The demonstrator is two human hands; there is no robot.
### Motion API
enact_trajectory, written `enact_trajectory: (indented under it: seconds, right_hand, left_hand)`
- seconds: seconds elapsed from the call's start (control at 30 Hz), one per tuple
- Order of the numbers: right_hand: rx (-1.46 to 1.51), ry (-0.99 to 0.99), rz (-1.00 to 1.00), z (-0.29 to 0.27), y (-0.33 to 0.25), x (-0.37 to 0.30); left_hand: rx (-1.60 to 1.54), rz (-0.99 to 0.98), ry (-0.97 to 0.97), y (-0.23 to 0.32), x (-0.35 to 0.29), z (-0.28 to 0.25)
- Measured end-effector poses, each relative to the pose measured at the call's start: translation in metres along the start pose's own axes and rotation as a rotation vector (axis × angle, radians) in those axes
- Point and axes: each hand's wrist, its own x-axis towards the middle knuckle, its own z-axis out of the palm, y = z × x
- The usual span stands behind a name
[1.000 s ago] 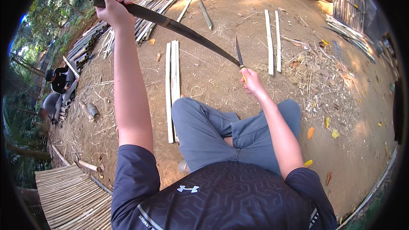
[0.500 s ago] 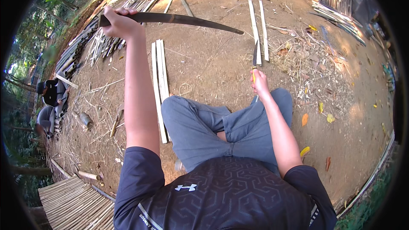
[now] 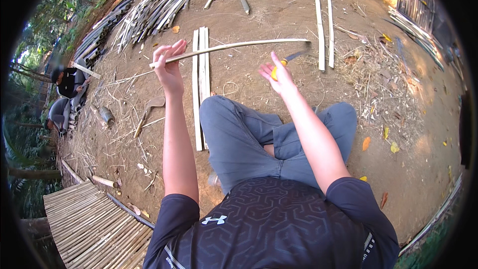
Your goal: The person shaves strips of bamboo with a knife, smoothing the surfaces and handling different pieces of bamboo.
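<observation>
**Seated person, thin bamboo strip in left hand, knife in right**

Left hand (image 3: pixel 168 65) is raised in front of the body, fingers curled around a long thin bamboo strip (image 3: pixel 234 46) near its left end; a couple of fingers stick up loose above the grip, so it is a light pinch and not a full fist. Strip is pale tan, narrow, slightly bowed, running roughly level from the left hand rightward over the ground, its far tip ending above the pair of slats. A thinner tail of it pokes out left of the hand toward the dirt.

Right hand (image 3: pixel 279 75) is closed around the yellow handle of a small knife (image 3: pixel 290 58), index finger lifted. Dark blade points up-right toward the strip's far end; whether the blade touches the strip is hard to say, it looks just below it.

Person sits cross-legged on bare dirt ground (image 3: pixel 259 15), grey-blue trousers (image 3: pixel 249 134), dark patterned shirt (image 3: pixel 269 224).

On the ground just beyond the left knee: three flat bamboo slats (image 3: pixel 200 69) lying side by side, running away from the body. Further right, two more slats (image 3: pixel 323 25) in a pair, parallel, apart from the three. Heap of split bamboo strips (image 3: pixel 149 10) at the far left of the yard. Shavings and dry litter (image 3: pixel 368 74) at the right. A woven bamboo platform (image 3: pixel 94 224) sits at the near left corner. Another person (image 3: pixel 67 82) crouches at the left edge, well apart.
</observation>
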Motion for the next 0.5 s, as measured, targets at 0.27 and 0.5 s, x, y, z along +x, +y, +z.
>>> enact_trajectory:
  seconds: [0.27, 0.5]
  right_hand:
    - [0.05, 0.055, 0.027, 0.066, 0.082, 0.025]
    - [-0.09, 0.1, -0.047, 0.003, 0.087, 0.015]
  left_hand:
    - [0.343, -0.328, -0.105, 0.002, -0.103, -0.07]
    - [0.758, -0.707, -0.378, 0.015, -0.146, -0.114]
